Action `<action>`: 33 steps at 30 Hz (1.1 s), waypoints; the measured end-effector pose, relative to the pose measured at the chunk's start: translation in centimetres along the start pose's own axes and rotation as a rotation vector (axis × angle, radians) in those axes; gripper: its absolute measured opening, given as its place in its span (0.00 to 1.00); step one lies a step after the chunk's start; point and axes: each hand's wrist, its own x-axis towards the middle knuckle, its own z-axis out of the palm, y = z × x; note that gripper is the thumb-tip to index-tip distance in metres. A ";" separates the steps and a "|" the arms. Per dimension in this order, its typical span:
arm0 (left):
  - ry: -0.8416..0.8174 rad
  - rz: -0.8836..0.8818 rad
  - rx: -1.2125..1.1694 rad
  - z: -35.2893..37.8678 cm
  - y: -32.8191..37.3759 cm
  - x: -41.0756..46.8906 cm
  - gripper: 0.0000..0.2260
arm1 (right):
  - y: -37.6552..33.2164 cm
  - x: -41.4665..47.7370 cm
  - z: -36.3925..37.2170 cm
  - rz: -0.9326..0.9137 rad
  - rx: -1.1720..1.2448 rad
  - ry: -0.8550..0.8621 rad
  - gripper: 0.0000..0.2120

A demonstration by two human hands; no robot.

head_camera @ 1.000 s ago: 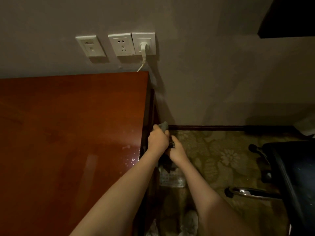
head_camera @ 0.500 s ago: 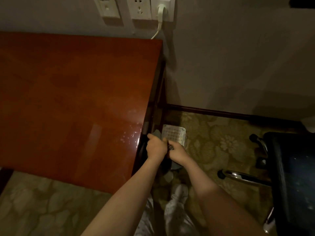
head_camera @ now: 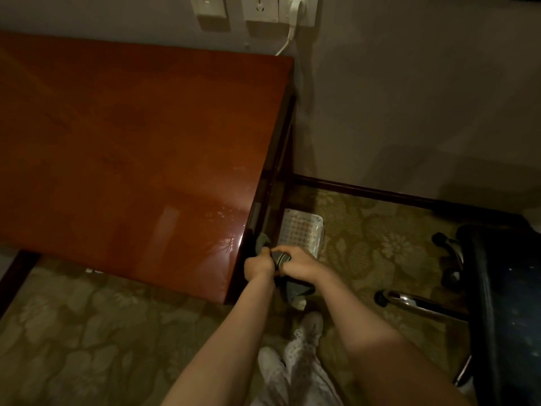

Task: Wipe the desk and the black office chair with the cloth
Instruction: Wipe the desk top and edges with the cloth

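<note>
At the right end of a polished reddish wooden desk (head_camera: 131, 156), we see two bare hands meet just off its edge, near the front corner. The left hand (head_camera: 259, 266) is closed in a fist round a grey cloth (head_camera: 262, 240), one end of which pokes up above the knuckles against the desk's dark side. The right hand (head_camera: 301, 263) touches the left, its fingers curled over the same bunched cloth, and more of the fabric hangs below the two wrists. We cannot tell how tightly either hand squeezes. Small wet drops (head_camera: 222, 227) shine on the desktop near that corner. On the patterned carpet (head_camera: 87, 332) just beyond the hands lies a pale perforated panel (head_camera: 301, 232); we cannot make out what it is. The black office chair (head_camera: 503, 288) stands well apart at the right edge of the view, with a chrome base leg (head_camera: 409, 300) and a dark castor (head_camera: 442, 238) showing beneath it. On the grey wall behind the desk we note a switch plate (head_camera: 210, 7), a socket (head_camera: 262, 8) and a white plug (head_camera: 295, 7) whose cable (head_camera: 285, 43) drops behind the desk's back corner. A dark skirting board (head_camera: 366, 190) runs along the wall's foot. At the bottom we see light patterned trousers (head_camera: 295, 370) and a white shoe (head_camera: 310, 320).
</note>
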 end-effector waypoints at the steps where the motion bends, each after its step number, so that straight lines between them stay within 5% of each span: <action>1: 0.009 -0.035 -0.067 -0.2 -0.3 -0.1 0.18 | -0.1 0.0 0.1 -0.007 -0.016 -0.026 0.24; 8: 0.019 -0.121 -0.329 0.6 0.5 0.1 0.19 | -0.2 2.0 0.0 -0.079 -0.065 0.054 0.18; 13: 0.001 0.212 -0.067 3.3 2.8 0.5 0.21 | -1.4 4.6 -2.2 -0.100 0.052 0.273 0.14; 23: -0.132 0.360 0.055 8.6 7.5 2.0 0.24 | -3.7 10.4 -7.4 0.101 0.424 0.297 0.15; 33: -0.213 0.340 0.095 11.3 13.6 4.1 0.23 | -5.3 14.9 -10.6 0.127 0.066 0.492 0.14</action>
